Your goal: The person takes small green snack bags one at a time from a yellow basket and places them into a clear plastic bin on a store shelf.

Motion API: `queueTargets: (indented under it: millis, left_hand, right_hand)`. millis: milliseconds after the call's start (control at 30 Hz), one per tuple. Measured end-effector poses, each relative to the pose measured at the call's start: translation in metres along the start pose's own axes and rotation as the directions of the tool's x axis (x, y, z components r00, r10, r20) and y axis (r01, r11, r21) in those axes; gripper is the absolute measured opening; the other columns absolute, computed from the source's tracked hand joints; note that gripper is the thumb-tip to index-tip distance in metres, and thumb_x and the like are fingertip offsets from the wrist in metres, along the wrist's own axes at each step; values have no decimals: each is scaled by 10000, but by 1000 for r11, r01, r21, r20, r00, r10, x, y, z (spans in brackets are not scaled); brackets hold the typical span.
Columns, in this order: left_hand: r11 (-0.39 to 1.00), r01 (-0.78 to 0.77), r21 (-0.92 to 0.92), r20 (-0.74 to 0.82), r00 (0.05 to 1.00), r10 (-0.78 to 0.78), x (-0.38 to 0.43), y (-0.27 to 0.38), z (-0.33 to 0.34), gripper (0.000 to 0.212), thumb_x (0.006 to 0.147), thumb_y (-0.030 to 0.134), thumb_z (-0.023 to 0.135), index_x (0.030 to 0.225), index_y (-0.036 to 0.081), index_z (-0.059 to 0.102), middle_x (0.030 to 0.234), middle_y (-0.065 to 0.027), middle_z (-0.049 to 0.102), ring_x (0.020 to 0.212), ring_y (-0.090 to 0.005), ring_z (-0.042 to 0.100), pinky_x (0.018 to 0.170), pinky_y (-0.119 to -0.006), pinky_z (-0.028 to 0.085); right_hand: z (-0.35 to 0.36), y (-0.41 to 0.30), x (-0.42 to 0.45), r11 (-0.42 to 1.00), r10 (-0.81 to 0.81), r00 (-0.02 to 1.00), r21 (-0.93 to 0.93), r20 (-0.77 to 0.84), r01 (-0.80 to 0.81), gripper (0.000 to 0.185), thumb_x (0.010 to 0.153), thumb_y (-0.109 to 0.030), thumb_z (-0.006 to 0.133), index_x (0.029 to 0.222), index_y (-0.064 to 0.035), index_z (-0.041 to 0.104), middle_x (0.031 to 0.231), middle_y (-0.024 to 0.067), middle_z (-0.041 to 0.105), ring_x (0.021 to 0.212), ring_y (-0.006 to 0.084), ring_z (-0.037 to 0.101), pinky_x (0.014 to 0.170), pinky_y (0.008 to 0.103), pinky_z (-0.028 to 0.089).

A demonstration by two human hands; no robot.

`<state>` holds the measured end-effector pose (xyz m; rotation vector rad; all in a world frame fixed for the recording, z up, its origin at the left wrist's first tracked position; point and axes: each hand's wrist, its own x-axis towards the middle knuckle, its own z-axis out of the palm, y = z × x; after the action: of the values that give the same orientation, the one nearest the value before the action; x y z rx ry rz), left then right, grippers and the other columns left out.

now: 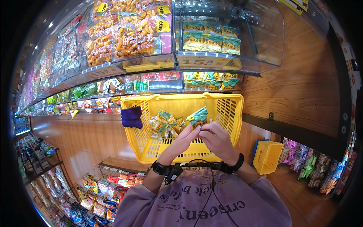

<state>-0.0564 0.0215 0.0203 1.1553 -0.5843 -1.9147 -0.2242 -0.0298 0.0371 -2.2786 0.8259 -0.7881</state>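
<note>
Over a yellow plastic shopping basket [181,98], my left hand [181,140] and my right hand [217,136] meet at the lower edge of a small green and yellow snack packet [198,116], gripping it between the fingertips. Several similar snack packets [164,124] lie in a loose pile on the basket floor, left of my hands. A folded dark purple cloth [131,117] hangs over the basket's left rim. Both wrists wear black bands.
Clear shelf bins hold nut packets [133,39] and more green snack packets [212,38] beyond the basket. A wooden panel [300,71] stands at right, with another yellow basket [268,157] below it. Racks of packaged snacks [99,195] stand at lower left.
</note>
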Motion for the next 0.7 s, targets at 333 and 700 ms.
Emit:
queueTargets:
  millis: [333, 700]
  left_hand:
    - [803, -186, 566, 239, 969, 55, 5, -8, -27, 325, 1040, 261, 488, 1234, 4, 540, 878, -110, 650, 731, -151, 590, 682, -335, 481]
    - [624, -226, 748, 185, 974, 130, -3, 27, -8, 239, 985, 229, 569, 1068, 9, 613, 723, -205, 613, 631, -384, 591, 562, -432, 428]
  right_hand:
    - [-29, 16, 22, 925, 310, 948, 256, -78, -282, 181, 875, -40, 658, 1053, -59, 681, 974, 79, 661, 806, 205, 630, 654, 297, 491]
    - [-28, 37, 30, 708, 392, 826, 441, 405, -552, 104, 867, -110, 714, 944, -41, 726, 850, 45, 663, 764, 126, 615, 667, 252, 459]
